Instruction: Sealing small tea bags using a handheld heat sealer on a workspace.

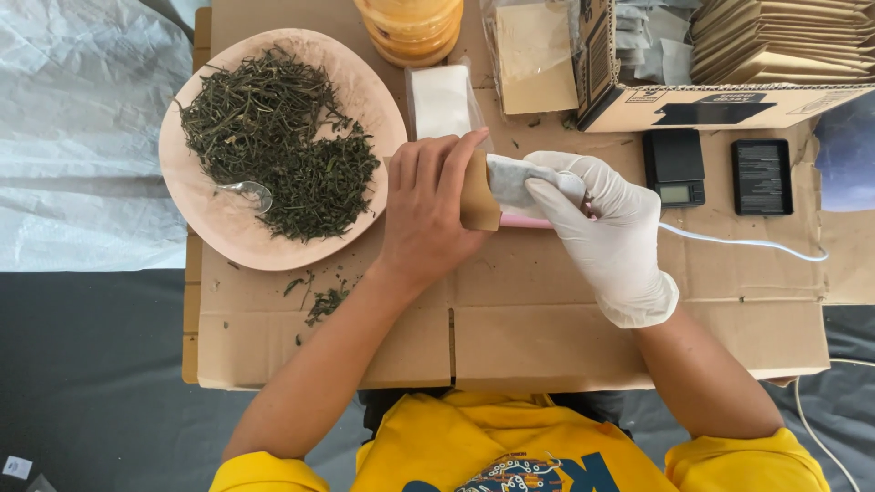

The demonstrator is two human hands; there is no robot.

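L hand [428, 214] fingers curled, pinning kraft pouch [479, 193]; gloved R hand [606, 228] pinches its top over pink sealer [529, 221]. Keep edge flat btwn fingertips.

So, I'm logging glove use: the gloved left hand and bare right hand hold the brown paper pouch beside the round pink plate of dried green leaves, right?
Not quite: the glove is on the other side. In the head view the right hand wears the white glove and the left hand is bare. Together they do hold the brown paper pouch beside the round pink plate of dried green leaves.
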